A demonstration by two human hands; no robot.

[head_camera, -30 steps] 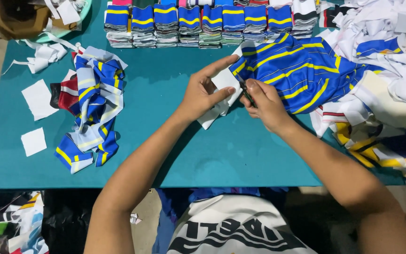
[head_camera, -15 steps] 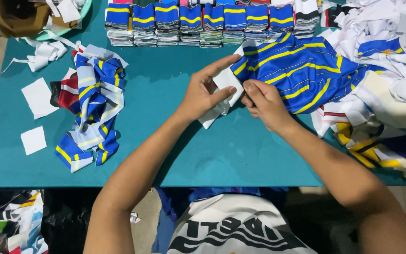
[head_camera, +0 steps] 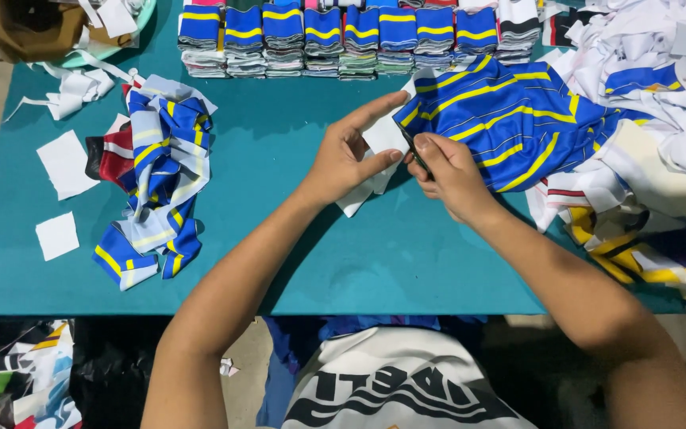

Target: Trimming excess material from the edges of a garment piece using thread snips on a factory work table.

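Paper squares (head_camera: pixel 65 163): two white pieces lie flat on the teal table (head_camera: pixel 279 262) at far left, apart from each other.
Scrap heap (head_camera: pixel 156 179): blue, yellow, white and red striped strips piled loosely, long axis running from far to near, left of the hands.
Left hand (head_camera: pixel 345 155): forearm comes up from the lower left; index finger stretched out toward the upper right, thumb pressed onto the white piece (head_camera: pixel 375 163), pinching it closed between thumb and fingers.
White piece: at table centre, between both hands, long axis slanting from lower left to upper right; upper end meets the blue cloth.
Right hand (head_camera: pixel 450 175): forearm comes up from the lower right; fingers curled shut around a thin dark tool (head_camera: pixel 416 152), its kind unclear, tip pointing up-left at the white piece's edge.
Blue cloth (head_camera: pixel 502 119): yellow-striped, spread right of the hands, stripes slanting up to the right.
Folded stacks (head_camera: pixel 343 36): a row along the far edge.
Cloth pile (head_camera: pixel 660 103): mostly white, far right.
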